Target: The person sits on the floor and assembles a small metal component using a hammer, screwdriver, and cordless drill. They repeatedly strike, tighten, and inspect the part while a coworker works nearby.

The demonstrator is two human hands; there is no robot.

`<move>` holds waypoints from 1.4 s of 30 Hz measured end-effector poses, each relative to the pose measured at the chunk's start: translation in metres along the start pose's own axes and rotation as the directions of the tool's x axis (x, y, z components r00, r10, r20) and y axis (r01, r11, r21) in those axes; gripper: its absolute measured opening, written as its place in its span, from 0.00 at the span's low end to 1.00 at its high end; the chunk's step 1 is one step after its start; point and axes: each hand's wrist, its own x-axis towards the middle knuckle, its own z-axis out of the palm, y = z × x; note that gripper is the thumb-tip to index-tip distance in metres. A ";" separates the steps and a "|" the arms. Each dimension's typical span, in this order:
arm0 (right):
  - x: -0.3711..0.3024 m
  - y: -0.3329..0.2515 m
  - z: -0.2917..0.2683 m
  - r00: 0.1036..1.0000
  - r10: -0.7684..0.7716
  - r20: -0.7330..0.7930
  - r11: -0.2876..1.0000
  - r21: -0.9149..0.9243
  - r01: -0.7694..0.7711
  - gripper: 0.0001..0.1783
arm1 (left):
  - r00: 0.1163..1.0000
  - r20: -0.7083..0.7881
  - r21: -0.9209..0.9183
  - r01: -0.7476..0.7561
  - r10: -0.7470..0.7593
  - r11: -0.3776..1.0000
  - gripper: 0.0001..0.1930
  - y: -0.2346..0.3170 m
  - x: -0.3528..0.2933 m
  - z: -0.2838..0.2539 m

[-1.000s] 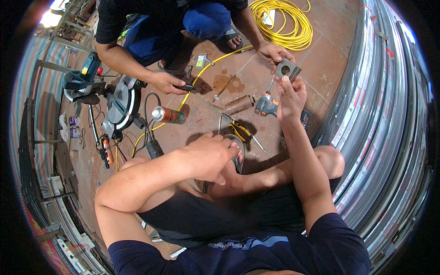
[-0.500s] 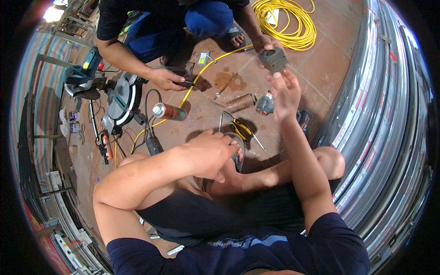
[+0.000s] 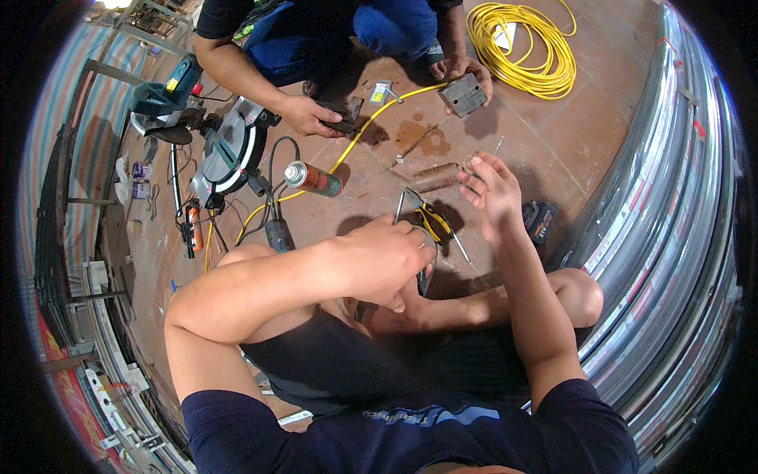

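Observation:
My left hand (image 3: 393, 257) lies draped over my foot, loosely open, thumb apart, with nothing seen in it; its fingertips are hidden. Yellow-and-black pliers (image 3: 430, 220) lie on the floor just beyond. My right hand (image 3: 497, 193) is raised, its fingers bent together around something small that I cannot make out. A thin silver piece shows past its fingertips. Across from me a crouching person holds a grey metal block (image 3: 464, 95) with holes in one hand and a dark metal piece (image 3: 343, 114) in the other. My right hand is apart from the block.
A spray can (image 3: 313, 179), a brown cylinder (image 3: 434, 178) and a power tool's black battery (image 3: 539, 221) are on the tiled floor. A mitre saw (image 3: 233, 146) stands left. Yellow hose (image 3: 525, 51) lies coiled at far right. Wrapped long metal profiles (image 3: 655, 237) line the right side.
My right hand has drawn back from the metal block, its fingers now more bent. The person has turned the block to show another face. My left hand stays nearly still while the view shifts.

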 end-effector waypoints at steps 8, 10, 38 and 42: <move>0.001 0.005 0.002 0.998 0.046 0.042 0.999 -0.023 -0.045 0.24 | 0.998 0.055 0.038 0.003 -0.006 0.999 0.47 -0.004 0.006 -0.007; 0.001 0.005 0.002 0.998 0.048 0.048 0.999 -0.020 -0.047 0.23 | 0.999 0.052 0.037 0.001 -0.002 0.999 0.47 -0.004 0.007 -0.007; -0.003 0.000 0.005 0.997 0.047 0.062 0.999 -0.028 -0.046 0.14 | 0.999 0.034 0.057 -0.013 0.011 0.998 0.47 -0.005 0.008 -0.005; -0.002 0.000 0.005 0.997 0.043 0.069 0.999 -0.030 -0.041 0.14 | 0.999 0.038 0.055 -0.013 0.011 0.998 0.47 -0.005 0.007 -0.006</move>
